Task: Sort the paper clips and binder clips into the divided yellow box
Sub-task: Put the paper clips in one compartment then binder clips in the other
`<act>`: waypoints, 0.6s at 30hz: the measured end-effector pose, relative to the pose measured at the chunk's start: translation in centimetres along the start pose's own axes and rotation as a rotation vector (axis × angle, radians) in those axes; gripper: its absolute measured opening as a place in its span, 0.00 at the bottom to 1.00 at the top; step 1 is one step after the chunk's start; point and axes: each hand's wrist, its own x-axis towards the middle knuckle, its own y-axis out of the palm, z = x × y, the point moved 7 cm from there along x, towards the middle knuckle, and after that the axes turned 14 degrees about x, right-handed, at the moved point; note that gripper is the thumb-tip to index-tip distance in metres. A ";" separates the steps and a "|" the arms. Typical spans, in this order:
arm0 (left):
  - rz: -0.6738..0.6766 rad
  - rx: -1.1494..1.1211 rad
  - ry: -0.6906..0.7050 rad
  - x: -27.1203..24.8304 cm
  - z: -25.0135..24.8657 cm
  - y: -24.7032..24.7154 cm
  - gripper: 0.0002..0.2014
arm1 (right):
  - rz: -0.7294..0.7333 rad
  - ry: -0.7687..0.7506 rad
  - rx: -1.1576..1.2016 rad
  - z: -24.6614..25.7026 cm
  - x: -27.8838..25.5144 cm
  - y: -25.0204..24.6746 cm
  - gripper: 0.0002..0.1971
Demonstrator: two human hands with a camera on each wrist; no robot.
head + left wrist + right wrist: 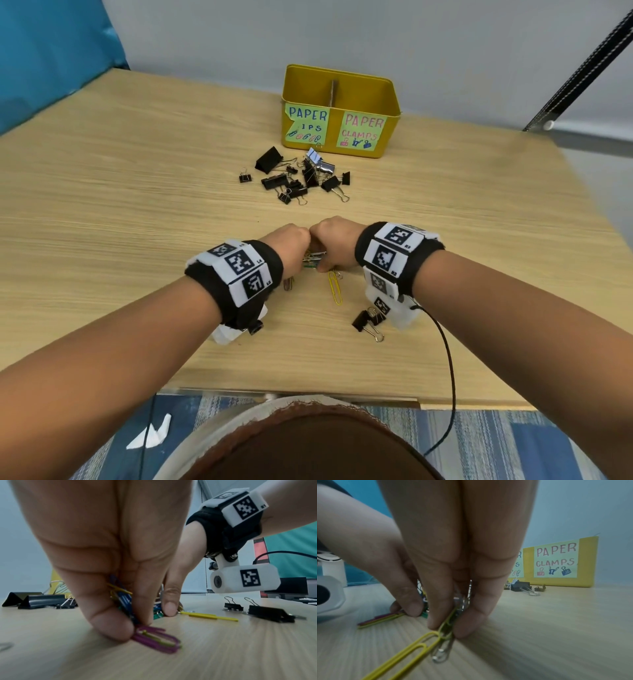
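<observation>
Both hands meet knuckle to knuckle over a bunch of coloured paper clips (pixel 313 258) on the wooden table. My left hand (pixel 291 246) pinches blue, yellow and purple paper clips (pixel 125 600) between thumb and fingers; purple clips (pixel 154 641) trail out onto the table. My right hand (pixel 334 241) pinches yellow and silver paper clips (pixel 448 630), and a long yellow clip (pixel 335 287) lies just behind it. The divided yellow box (pixel 388 102) stands at the far edge, labelled for clips on its left and clamps on its right.
A heap of black binder clips (pixel 301 178) lies in front of the box. One black binder clip (pixel 368 322) lies under my right wrist, near a black cable (pixel 448 359). The table's near edge (pixel 291 394) is close to my body.
</observation>
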 end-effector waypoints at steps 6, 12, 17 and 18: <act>0.081 -0.054 -0.006 0.9 1.1 -0.5 0.16 | 0.006 0.055 0.279 -2.0 0.9 -0.4 0.11; 0.199 -0.607 -0.016 2.3 4.2 -1.2 0.02 | 0.047 0.128 0.792 -5.2 0.7 -1.7 0.08; 0.158 -0.900 0.005 3.7 6.0 -4.0 0.05 | -0.060 0.118 1.082 -7.4 0.0 -5.8 0.07; 0.149 -0.953 0.015 3.9 6.0 -4.7 0.06 | -0.086 0.100 1.148 -7.7 -0.1 -6.9 0.07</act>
